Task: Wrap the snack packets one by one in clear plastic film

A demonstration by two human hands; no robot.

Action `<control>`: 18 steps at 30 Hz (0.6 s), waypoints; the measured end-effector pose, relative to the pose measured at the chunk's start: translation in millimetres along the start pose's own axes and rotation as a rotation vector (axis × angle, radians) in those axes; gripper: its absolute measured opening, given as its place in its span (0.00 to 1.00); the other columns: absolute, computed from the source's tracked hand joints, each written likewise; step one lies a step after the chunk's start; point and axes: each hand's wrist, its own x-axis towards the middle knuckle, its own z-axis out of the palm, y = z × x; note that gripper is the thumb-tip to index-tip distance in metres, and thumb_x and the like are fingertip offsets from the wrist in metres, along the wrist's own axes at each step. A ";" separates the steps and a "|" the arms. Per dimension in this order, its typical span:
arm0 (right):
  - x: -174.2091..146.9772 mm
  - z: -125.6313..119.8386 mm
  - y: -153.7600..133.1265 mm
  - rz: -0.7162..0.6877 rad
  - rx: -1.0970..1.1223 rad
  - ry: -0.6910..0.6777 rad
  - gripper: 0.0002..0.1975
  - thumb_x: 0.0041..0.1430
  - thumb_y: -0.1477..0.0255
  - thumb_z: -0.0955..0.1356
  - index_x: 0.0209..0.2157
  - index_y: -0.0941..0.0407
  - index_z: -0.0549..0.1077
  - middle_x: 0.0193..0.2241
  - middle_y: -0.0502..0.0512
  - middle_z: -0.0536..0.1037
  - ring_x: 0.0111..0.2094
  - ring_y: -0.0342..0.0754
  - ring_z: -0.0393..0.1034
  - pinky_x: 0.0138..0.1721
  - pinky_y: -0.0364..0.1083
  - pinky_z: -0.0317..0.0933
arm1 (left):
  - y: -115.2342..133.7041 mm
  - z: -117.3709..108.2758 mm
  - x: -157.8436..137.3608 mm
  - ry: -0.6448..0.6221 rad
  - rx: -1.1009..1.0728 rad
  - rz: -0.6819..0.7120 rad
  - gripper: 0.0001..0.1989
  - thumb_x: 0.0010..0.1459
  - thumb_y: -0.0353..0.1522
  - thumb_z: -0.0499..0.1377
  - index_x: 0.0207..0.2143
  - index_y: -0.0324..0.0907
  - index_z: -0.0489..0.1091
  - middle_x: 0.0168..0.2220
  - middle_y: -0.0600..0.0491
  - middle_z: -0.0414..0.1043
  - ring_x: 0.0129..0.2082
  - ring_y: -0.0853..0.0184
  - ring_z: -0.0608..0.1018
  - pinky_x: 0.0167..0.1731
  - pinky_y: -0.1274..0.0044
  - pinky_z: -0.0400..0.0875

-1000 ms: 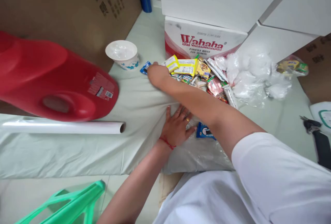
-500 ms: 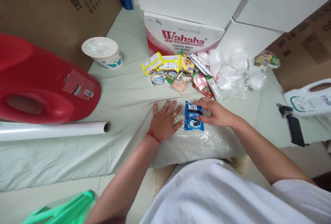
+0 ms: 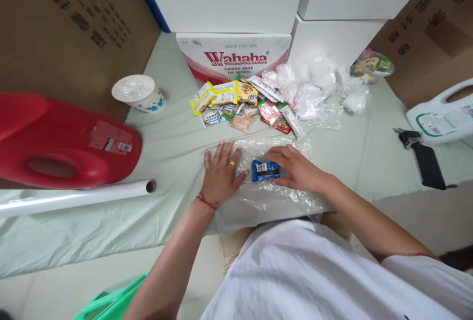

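A blue snack packet (image 3: 260, 171) with a dark wrapper face lies on a clear plastic bag (image 3: 258, 200) spread flat on the cloth. My right hand (image 3: 295, 168) has its thumb and fingers around the packet's right end. To the left, my left hand (image 3: 221, 174), with a ring and a red string at the wrist, rests flat on the bag's edge, fingers spread and holding nothing. Whether a second blue packet is under the visible one, I cannot tell.
Behind my hands lie a heap of small snack packets (image 3: 236, 98) and crumpled plastic bags (image 3: 314, 93), before a Wahaha carton (image 3: 236, 56). A red jug (image 3: 74, 147), white roll (image 3: 92, 196) and paper cup (image 3: 151, 100) stand left; a white bottle (image 3: 443, 113) and black phone-like object (image 3: 428, 167) lie right.
Two blue packets lay one beyond the other; now only one shows, squeezed between my right thumb and fingers. My left hand stays flat on the bag. The whole view has shifted slightly.
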 end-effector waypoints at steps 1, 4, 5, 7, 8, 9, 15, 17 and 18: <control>-5.7 -1.1 -0.9 -0.007 0.023 0.036 0.31 0.66 0.59 0.71 0.67 0.52 0.67 0.63 0.66 0.68 0.58 0.62 0.64 0.61 0.63 0.59 | 1.9 -4.9 -6.1 0.066 -0.005 -0.006 0.31 0.69 0.45 0.52 0.71 0.44 0.60 0.75 0.40 0.52 0.76 0.46 0.50 0.70 0.43 0.44; -29.1 -0.9 -5.4 -0.033 0.120 0.112 0.27 0.69 0.58 0.68 0.66 0.50 0.67 0.59 0.64 0.73 0.55 0.60 0.67 0.58 0.62 0.63 | 8.4 -19.6 -27.7 0.199 -0.067 0.116 0.27 0.69 0.36 0.52 0.69 0.48 0.61 0.68 0.43 0.67 0.74 0.52 0.59 0.73 0.50 0.45; -38.7 1.3 -7.0 -0.037 0.153 0.114 0.29 0.69 0.56 0.68 0.67 0.49 0.66 0.58 0.64 0.74 0.54 0.60 0.67 0.57 0.61 0.64 | 10.6 -23.0 -34.9 0.193 -0.105 0.210 0.28 0.69 0.35 0.53 0.70 0.50 0.59 0.65 0.45 0.71 0.72 0.53 0.63 0.73 0.51 0.45; -59.1 9.8 -9.9 -0.002 0.196 0.103 0.36 0.67 0.52 0.69 0.70 0.49 0.61 0.56 0.64 0.75 0.53 0.61 0.68 0.55 0.62 0.66 | 14.3 -25.6 -46.9 0.148 -0.185 0.391 0.31 0.69 0.37 0.53 0.72 0.50 0.53 0.61 0.45 0.75 0.69 0.54 0.68 0.73 0.50 0.44; -68.8 16.1 -11.2 0.050 0.202 0.101 0.39 0.65 0.50 0.70 0.71 0.49 0.58 0.56 0.65 0.75 0.52 0.62 0.68 0.54 0.62 0.67 | 15.9 -24.5 -51.4 0.132 -0.216 0.446 0.34 0.69 0.40 0.54 0.74 0.49 0.49 0.61 0.44 0.75 0.68 0.53 0.70 0.73 0.49 0.43; -77.6 23.4 -12.4 0.125 0.200 0.109 0.43 0.64 0.49 0.70 0.72 0.50 0.56 0.56 0.66 0.76 0.52 0.63 0.69 0.53 0.63 0.68 | 17.2 -22.0 -54.8 0.126 -0.234 0.468 0.38 0.68 0.44 0.56 0.74 0.48 0.46 0.61 0.42 0.75 0.68 0.52 0.70 0.73 0.48 0.42; -94.6 52.9 -20.1 0.352 0.265 0.217 0.18 0.68 0.61 0.69 0.57 0.49 0.74 0.36 0.57 0.80 0.40 0.58 0.72 0.42 0.58 0.72 | 20.4 -3.3 -54.7 0.078 -0.105 0.281 0.32 0.66 0.47 0.60 0.69 0.48 0.60 0.60 0.42 0.76 0.68 0.48 0.69 0.72 0.44 0.33; -87.0 45.9 -21.7 0.259 0.263 0.252 0.10 0.71 0.66 0.65 0.46 0.49 0.79 0.33 0.57 0.78 0.37 0.55 0.71 0.41 0.56 0.71 | 18.8 -3.4 -50.5 0.061 -0.078 0.213 0.25 0.66 0.46 0.59 0.61 0.47 0.69 0.58 0.43 0.78 0.69 0.46 0.68 0.71 0.42 0.28; -81.7 39.1 -21.9 0.212 0.252 0.259 0.11 0.72 0.67 0.64 0.44 0.49 0.79 0.34 0.57 0.79 0.38 0.54 0.71 0.42 0.55 0.71 | 17.5 -4.3 -48.7 0.048 -0.080 0.192 0.21 0.67 0.46 0.59 0.58 0.47 0.71 0.57 0.44 0.79 0.69 0.46 0.67 0.70 0.42 0.27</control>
